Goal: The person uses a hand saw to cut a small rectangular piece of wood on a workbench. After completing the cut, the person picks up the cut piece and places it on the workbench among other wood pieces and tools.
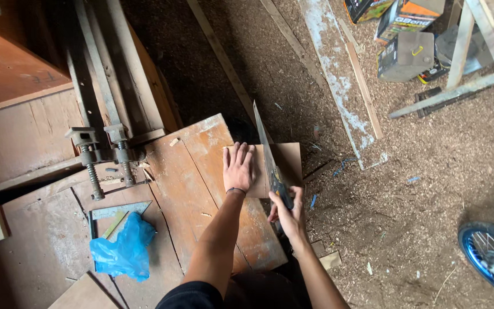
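Thin brown board (264,163) lies flat at the desk (201,171) far edge, right part overhanging the sawdust floor (418,189). Left hand (239,167) pressed flat on the board, fingers spread, grip apart. Right hand (287,214) grip clamped on the handsaw (267,154) handle, blade set across the board just right of the left hand. Blue plastic bag (124,249) and a metal square (118,212) lie on the desk, left. Two bar clamps (101,114) behind them.

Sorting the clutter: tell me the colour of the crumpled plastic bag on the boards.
Bright blue; the plastic bag shows clearly in the head view.
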